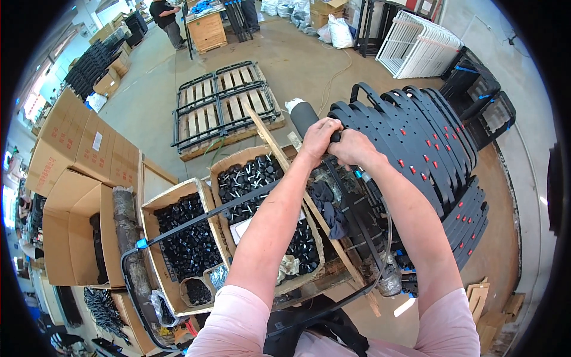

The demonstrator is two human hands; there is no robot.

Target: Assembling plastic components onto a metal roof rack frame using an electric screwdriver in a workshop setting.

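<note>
My left hand [321,135] is closed, its fingers pressed together against a small black piece [336,136]. Right beside it, my right hand [354,146] is curled closed and meets the same piece. Most of that piece is hidden by the fingers, so its kind cannot be told. Just beyond the left hand stands a thick dark cylinder [304,116] with a whitish end. A black tube frame [196,221] with blue bits on it stretches from the left, under my left forearm, toward my hands. Below the hands lies a dark cloth [326,208].
Left of my arms, one open bin [206,193] holds black plastic parts; another [215,172] holds black-headed bolts. An open cardboard box [65,232] stands further left. Black perforated panels [410,137] are stacked at right. Ahead, black frames [220,107] lie on a wooden pallet [270,122]. A person [166,21] stands far off.
</note>
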